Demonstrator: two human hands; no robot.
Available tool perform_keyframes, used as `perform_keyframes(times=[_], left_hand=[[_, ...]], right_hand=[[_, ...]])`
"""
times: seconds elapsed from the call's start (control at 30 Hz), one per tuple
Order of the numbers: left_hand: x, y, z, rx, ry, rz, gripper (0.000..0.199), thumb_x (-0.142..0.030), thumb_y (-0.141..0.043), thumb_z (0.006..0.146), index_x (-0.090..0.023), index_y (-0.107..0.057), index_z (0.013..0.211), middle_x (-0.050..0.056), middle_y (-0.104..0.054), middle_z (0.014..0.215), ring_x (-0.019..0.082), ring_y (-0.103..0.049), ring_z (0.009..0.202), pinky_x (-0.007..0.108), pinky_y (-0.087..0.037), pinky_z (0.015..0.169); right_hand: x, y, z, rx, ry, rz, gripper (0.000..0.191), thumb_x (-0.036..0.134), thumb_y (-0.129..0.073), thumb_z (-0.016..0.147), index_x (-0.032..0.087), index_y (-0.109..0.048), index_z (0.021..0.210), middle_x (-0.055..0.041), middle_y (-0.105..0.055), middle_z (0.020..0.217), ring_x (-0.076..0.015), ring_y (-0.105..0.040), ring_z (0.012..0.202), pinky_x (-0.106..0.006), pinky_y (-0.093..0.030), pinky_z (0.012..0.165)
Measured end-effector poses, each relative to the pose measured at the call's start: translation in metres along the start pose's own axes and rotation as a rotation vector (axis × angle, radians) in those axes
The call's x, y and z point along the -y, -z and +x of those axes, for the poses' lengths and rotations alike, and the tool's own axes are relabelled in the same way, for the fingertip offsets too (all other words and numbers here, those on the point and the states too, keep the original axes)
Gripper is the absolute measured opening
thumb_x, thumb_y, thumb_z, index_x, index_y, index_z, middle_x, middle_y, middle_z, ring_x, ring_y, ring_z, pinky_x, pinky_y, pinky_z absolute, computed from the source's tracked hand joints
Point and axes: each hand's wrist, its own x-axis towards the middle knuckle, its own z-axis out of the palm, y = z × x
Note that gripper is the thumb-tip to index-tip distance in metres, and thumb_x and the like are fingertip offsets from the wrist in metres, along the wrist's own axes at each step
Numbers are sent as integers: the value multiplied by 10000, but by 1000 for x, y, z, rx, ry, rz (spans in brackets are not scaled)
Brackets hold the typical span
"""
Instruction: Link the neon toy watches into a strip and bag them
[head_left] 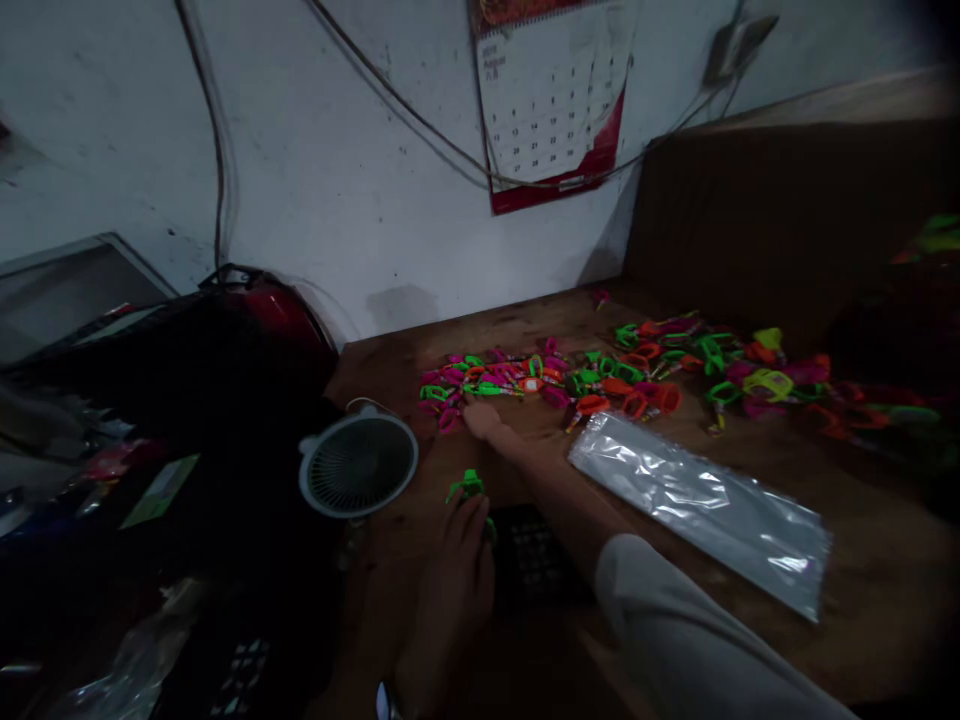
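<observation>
My left hand [466,545], with a watch on its wrist, is closed around a bright green plastic toy watch [469,484] at the front of the wooden table. Parts of the toy show above and beside the fingers. Stretched forward, my right hand [484,420] touches the left end of a pile of pink, green and orange toy watches [531,384]. Its fingers look drawn together, but dim light hides what is between them. A black perforated tray or basket [536,550] lies between the left hand and the right forearm.
A stack of clear plastic bags [705,510] lies right of my right arm. A small round fan [361,465] stands left of my hands. More toy watches [769,385] spread rightward along the table. A brown board [780,210] rises behind them; a calendar [551,110] hangs on the wall.
</observation>
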Motion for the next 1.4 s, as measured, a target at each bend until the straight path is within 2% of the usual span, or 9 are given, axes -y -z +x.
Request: perform_keyframes(times=[0.1, 0.2, 0.4, 0.5, 0.6, 0.73, 0.9, 1.23, 1.4], left_hand=[[4, 8, -4, -35, 61, -189, 456, -231, -381, 936, -229, -361, 1392, 85, -403, 1427, 231, -317, 1351, 480, -331, 1094], [1, 17, -15, -111, 246, -403, 413, -294, -339, 962, -250, -405, 1367, 66, -418, 1420, 204, -373, 1322, 439, -330, 1101], [-12, 12, -33, -210, 371, -458, 379, -329, -426, 937, -248, -485, 1303, 68, -437, 1402, 222, -394, 1304, 434, -314, 1107], [-16, 1, -36, -209, 347, -428, 378, -311, -441, 933, -244, -478, 1303, 75, -417, 1416, 209, -382, 1314, 412, -341, 1091], [-18, -7, -40, -203, 374, -422, 369, -300, -421, 945, -245, -475, 1306, 67, -422, 1417, 184, -375, 1322, 366, -366, 1078], [-18, -13, -45, -236, 429, -455, 386, -321, -422, 944, -241, -461, 1320, 65, -421, 1420, 186, -396, 1309, 352, -379, 1070], [-18, -19, -49, -236, 452, -502, 400, -332, -418, 944, -265, -446, 1338, 48, -409, 1430, 189, -413, 1295, 373, -359, 1088], [-19, -21, -45, -359, 504, -434, 341, -343, -517, 893, -222, -568, 1207, 68, -538, 1310, 203, -503, 1213, 359, -440, 1016], [-21, -29, -46, -423, 453, -343, 341, -299, -520, 888, -208, -557, 1214, 80, -562, 1278, 201, -543, 1167, 352, -477, 974]], right_hand=[[-1, -8, 1, 28, -21, 0, 198, 236, -552, 893, 113, -607, 1038, -109, -549, 1235, -220, -533, 1123, -431, -460, 939], [-20, -5, -27, 63, -38, 70, 163, 131, -554, 850, 79, -615, 993, -138, -626, 1089, -219, -605, 986, -363, -484, 853], [-56, 10, -153, -2, -131, 431, 298, 275, -489, 868, 122, -512, 1123, -92, -647, 969, -165, -624, 810, -247, -479, 662], [-30, -1, -217, -47, -300, 1218, 506, 348, -671, 723, 172, -511, 1170, -32, -645, 881, -149, -605, 710, -249, -474, 624], [17, -22, -252, 33, -488, 1482, 461, 358, -750, 633, 141, -621, 1018, -40, -658, 804, -166, -605, 688, -288, -487, 662], [61, -47, -256, -25, -411, 1340, 258, 307, -673, 695, 135, -671, 888, -65, -681, 826, -214, -621, 775, -328, -491, 731], [66, -60, -250, -209, -144, 974, 170, 237, -555, 791, 188, -672, 904, -81, -673, 983, -217, -612, 894, -328, -482, 810], [43, -37, -238, 61, 102, 866, 174, 248, -545, 861, 202, -670, 973, -39, -683, 971, -166, -637, 891, -261, -486, 804], [44, -48, -247, 24, 138, 810, 216, 224, -509, 873, 218, -671, 1017, -77, -659, 1064, -180, -624, 970, -286, -490, 841]])
